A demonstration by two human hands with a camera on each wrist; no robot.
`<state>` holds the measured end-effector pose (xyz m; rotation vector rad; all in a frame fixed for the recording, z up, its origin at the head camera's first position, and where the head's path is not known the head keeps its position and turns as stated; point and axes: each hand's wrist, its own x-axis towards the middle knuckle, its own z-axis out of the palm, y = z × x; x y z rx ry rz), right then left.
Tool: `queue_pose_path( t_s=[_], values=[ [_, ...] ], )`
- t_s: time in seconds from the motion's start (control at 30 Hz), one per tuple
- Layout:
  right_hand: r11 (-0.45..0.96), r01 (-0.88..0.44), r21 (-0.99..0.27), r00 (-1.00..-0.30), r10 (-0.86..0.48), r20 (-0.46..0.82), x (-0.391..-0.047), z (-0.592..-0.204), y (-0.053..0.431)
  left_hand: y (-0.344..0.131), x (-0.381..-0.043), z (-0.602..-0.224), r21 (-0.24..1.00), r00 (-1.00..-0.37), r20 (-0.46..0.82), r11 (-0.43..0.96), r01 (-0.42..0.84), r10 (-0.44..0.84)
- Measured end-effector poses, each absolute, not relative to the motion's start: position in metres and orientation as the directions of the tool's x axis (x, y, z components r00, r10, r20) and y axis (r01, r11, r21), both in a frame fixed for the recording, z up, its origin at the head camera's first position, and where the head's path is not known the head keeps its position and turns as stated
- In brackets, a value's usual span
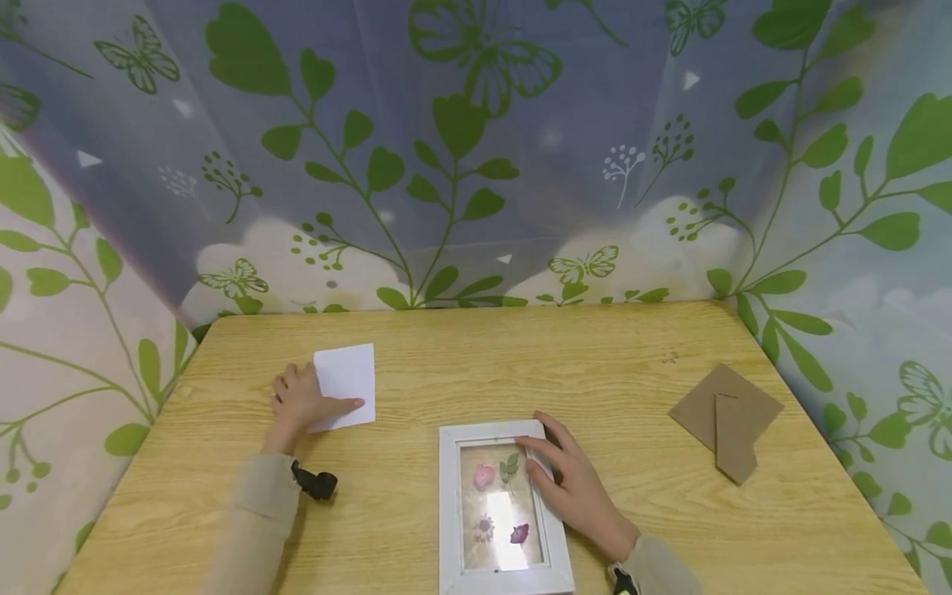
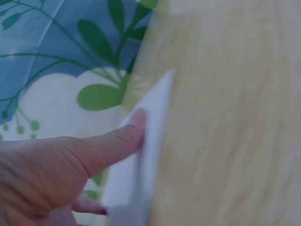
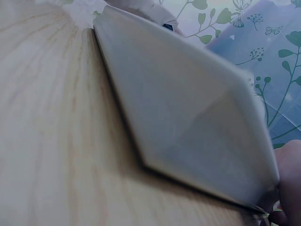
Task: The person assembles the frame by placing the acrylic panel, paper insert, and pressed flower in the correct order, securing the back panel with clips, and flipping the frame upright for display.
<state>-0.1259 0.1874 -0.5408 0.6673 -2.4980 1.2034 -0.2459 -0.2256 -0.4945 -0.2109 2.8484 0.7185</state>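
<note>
A sheet of white paper point(image 1: 346, 382) lies at the left of the table. My left hand point(image 1: 301, 401) pinches its left side. In the left wrist view the thumb point(image 2: 127, 136) is on top of the paper point(image 2: 157, 122), which looks tilted there. In front of me is a white picture frame point(image 1: 449, 504) with pressed flowers point(image 1: 484, 475) behind its shiny pane. My right hand point(image 1: 573, 483) rests on its upper right side, fingers lightly bent. The right wrist view shows the frame's side point(image 3: 183, 103) up close, blurred, with part of the hand point(image 3: 289, 174) at the right edge.
A brown backing board point(image 1: 695, 405) with a stand leg point(image 1: 732, 446) lies on the wooden table point(image 1: 521, 355) at the right. Leaf-patterned cloth point(image 1: 476, 223) hangs behind the table and along both sides.
</note>
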Motion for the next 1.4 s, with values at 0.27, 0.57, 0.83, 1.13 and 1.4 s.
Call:
queue_pose_path(
  t_s=[0.27,0.57,0.83,1.13,1.4],
  values=[
    [0.542,-0.520,-0.660,-0.852,-0.281,0.440,-0.125,-0.541,0.188,-0.231,-0.240,-0.468,0.372,-0.947,-0.316,0.912,-0.176,-0.054],
    [0.531,-0.530,-0.661,-0.846,-0.282,0.452,-0.125,-0.543,0.187,-0.221,-0.238,-0.454,0.232,-0.901,-0.412,0.940,-0.251,-0.139],
    [0.528,-0.531,-0.663,-0.846,-0.283,0.452,-0.124,-0.542,0.186,-0.228,-0.235,-0.458,0.270,-0.893,-0.426,0.921,-0.282,-0.149],
    [0.536,-0.526,-0.661,-0.849,-0.285,0.445,-0.124,-0.543,0.187,-0.223,-0.234,-0.454,0.226,-0.890,-0.423,0.932,-0.283,-0.168],
    [0.536,-0.537,-0.651,-0.841,-0.290,0.456,-0.126,-0.543,0.188,-0.219,-0.237,-0.452,0.244,-0.895,-0.394,0.915,-0.322,-0.210]
  ],
)
